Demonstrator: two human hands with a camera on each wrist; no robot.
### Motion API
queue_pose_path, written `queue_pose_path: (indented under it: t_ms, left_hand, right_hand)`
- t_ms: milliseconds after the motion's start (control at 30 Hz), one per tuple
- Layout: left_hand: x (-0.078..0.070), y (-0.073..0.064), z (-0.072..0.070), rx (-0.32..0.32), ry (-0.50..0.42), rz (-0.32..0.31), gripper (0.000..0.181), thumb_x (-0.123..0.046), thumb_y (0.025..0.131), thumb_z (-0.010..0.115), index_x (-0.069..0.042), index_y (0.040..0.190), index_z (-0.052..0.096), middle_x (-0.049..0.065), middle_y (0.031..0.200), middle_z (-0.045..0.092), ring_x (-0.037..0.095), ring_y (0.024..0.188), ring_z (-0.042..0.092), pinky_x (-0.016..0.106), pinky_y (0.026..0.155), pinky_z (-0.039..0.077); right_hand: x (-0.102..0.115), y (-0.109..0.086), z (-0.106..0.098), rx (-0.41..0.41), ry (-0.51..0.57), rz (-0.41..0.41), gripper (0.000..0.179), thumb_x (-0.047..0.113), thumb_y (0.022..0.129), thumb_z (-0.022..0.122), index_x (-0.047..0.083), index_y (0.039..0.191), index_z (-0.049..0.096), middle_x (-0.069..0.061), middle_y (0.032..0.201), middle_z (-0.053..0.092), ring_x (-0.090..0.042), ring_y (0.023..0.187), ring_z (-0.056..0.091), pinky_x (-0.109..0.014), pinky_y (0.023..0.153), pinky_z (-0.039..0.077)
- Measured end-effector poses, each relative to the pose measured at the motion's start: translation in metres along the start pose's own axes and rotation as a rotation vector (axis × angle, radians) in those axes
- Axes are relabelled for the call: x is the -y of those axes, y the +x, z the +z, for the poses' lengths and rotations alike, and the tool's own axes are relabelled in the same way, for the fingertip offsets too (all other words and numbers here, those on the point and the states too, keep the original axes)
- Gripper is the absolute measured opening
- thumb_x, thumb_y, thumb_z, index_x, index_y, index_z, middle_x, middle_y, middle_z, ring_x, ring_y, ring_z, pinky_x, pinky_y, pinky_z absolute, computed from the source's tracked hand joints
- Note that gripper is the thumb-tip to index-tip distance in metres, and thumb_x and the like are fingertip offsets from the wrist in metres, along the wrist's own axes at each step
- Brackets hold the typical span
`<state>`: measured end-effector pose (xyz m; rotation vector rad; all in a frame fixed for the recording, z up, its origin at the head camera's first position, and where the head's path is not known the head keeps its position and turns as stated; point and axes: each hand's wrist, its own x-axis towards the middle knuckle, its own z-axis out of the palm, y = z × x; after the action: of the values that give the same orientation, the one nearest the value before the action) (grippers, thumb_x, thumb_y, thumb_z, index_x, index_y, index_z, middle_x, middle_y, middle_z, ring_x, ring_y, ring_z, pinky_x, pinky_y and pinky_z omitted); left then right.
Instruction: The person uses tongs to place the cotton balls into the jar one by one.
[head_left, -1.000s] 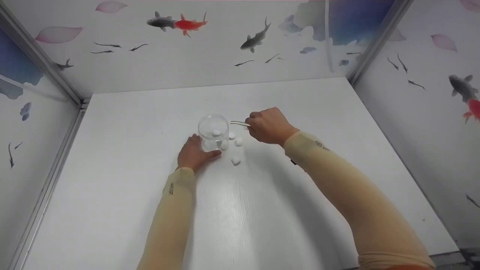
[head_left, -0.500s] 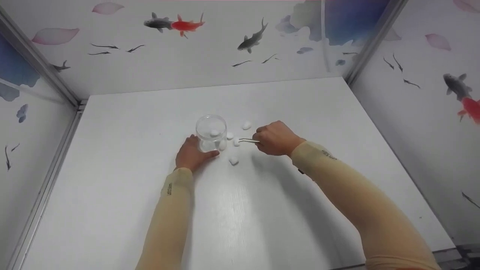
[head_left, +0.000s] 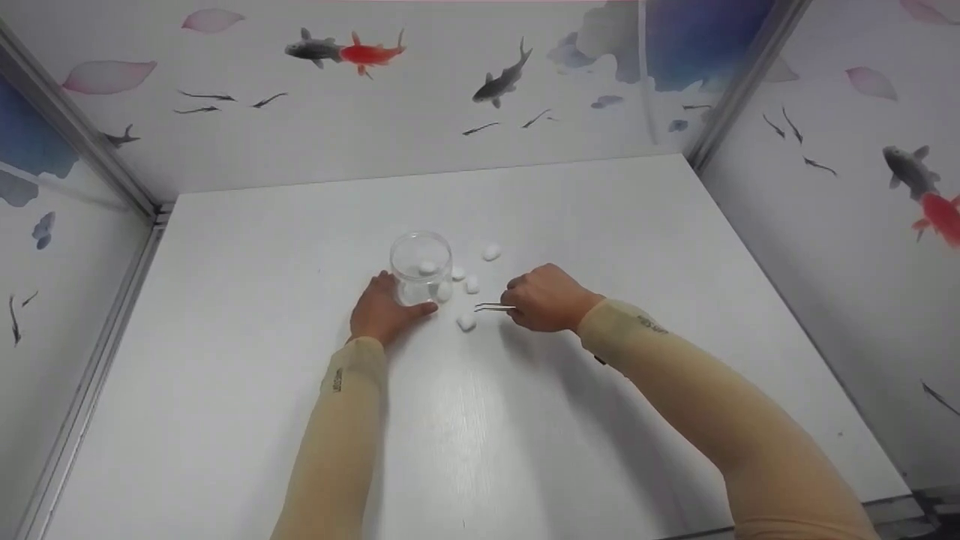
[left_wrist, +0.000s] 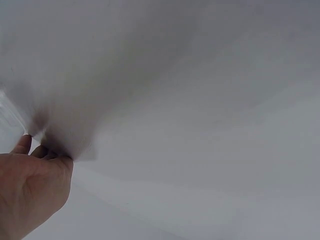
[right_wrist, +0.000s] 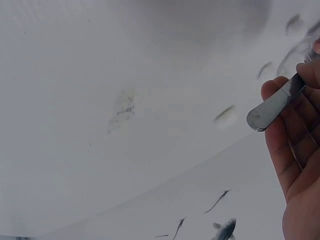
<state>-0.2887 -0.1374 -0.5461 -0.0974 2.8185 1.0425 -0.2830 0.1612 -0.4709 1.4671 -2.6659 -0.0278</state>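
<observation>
A clear round jar (head_left: 421, 247) stands on the table, with a few white cotton balls (head_left: 427, 268) visible in it. My left hand (head_left: 386, 307) holds the jar low on its near left side, thumb in front. In the left wrist view, the left hand (left_wrist: 37, 187) touches the edge of the clear jar. Metal tweezers (head_left: 496, 307) are pinched in my right hand (head_left: 551, 298), tips pointing left, parted and holding nothing. Their tips are just above a loose cotton ball (head_left: 466, 322). The right wrist view shows the tweezers' broad end (right_wrist: 267, 111) against curled fingers.
Two more cotton balls, a left one (head_left: 458, 274) and a right one (head_left: 472, 285), lie beside the jar. Farther back is another cotton ball (head_left: 491, 252). Printed panels (head_left: 435, 150) wall the white table (head_left: 247, 300) at the back and sides.
My right hand has come down toward me with the tweezers, from the rear of the jar to the nearest cotton ball. A cotton ball now lies at the back right. The left hand stays put.
</observation>
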Motion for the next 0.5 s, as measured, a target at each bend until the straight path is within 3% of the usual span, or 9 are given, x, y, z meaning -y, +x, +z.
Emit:
queue_pose_path:
  t_ms: [500]
  left_hand:
    - [0.0011, 0.0006, 0.0014, -0.014, -0.001, 0.011, 0.110, -0.064, 0.073, 0.080, -0.006, 0.154, 0.035, 0.020, 0.157, 0.032, 0.036, 0.145, 0.029, 0.049, 0.118, 0.025]
  right_hand:
    - [0.0091, 0.0056, 0.0078, 0.038, 0.012, -0.024, 0.007, 0.011, 0.085, 0.069, 0.014, 0.079, 0.071, 0.002, 0.070, 0.064, -0.013, 0.053, 0.049, -0.034, 0.044, 0.044]
